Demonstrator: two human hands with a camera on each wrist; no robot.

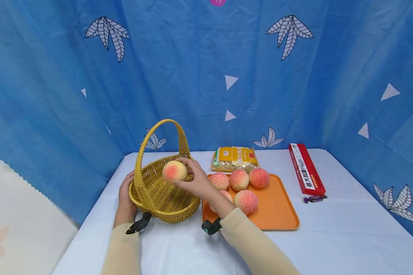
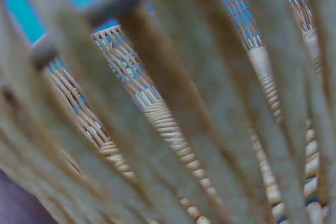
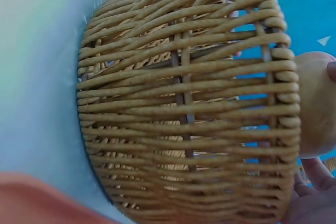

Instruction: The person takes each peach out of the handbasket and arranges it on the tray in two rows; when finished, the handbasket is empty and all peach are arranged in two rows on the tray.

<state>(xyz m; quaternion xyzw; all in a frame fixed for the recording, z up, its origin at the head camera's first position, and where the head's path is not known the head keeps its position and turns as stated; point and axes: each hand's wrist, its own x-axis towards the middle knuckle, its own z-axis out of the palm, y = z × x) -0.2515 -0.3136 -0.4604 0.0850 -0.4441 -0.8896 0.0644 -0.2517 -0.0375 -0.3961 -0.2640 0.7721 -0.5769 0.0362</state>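
Note:
In the head view a yellow wicker basket (image 1: 179,216) with a tall arched handle stands on the table's left part. My left hand (image 1: 126,196) holds its left side, fingers at the rim. Above the basket's opening, my right hand (image 1: 195,180) grips a peach (image 1: 174,170), cream with a red blush. The right wrist view shows the basket wall (image 3: 184,87) up close, with the peach (image 3: 316,103) just past the rim. Blurred basket weave (image 2: 173,77) fills the left wrist view. Several pink peaches (image 1: 246,202) lie on an orange tray (image 1: 275,206) right of the basket.
Behind the tray lies a yellow pasta bag (image 1: 235,158). Farther right are a red pasta box (image 1: 307,169) and a small purple wrapped candy (image 1: 314,199). A white cloth (image 1: 347,236) covers the table, and blue curtains (image 1: 206,76) hang around it.

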